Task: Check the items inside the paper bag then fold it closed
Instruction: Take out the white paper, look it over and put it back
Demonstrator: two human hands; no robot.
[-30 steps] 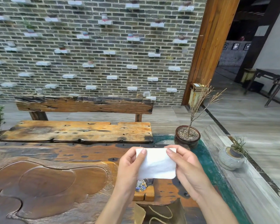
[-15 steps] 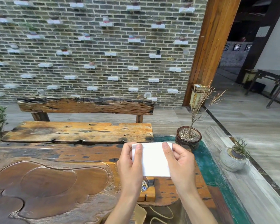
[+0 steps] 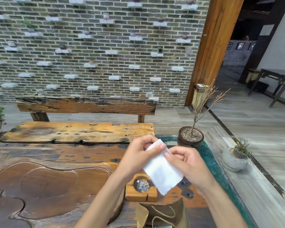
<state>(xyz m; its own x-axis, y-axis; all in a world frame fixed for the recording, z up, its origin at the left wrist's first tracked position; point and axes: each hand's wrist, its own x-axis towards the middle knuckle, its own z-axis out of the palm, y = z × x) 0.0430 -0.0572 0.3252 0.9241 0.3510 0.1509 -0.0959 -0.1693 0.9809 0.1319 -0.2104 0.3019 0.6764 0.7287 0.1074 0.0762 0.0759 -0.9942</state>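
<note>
A white flat packet [image 3: 162, 172] is held up in front of me, tilted so its lower end points down to the right. My left hand [image 3: 138, 157] pinches its upper left corner and my right hand [image 3: 187, 163] grips its right edge. Below, at the bottom edge of the view, a brown paper bag [image 3: 163, 214] with cord handles stands open on the wooden table [image 3: 56, 178]; its inside is mostly out of view.
A wooden ashtray block [image 3: 141, 190] with butts sits on the table just beyond the bag. A rough bench [image 3: 79, 130] stands behind the table. A potted bare tree [image 3: 190, 137] and a small grey pot [image 3: 234, 159] stand to the right.
The white packet has turned from level to tilted, its lower end swinging down and right. Both hands shifted their grip along its upper part.
</note>
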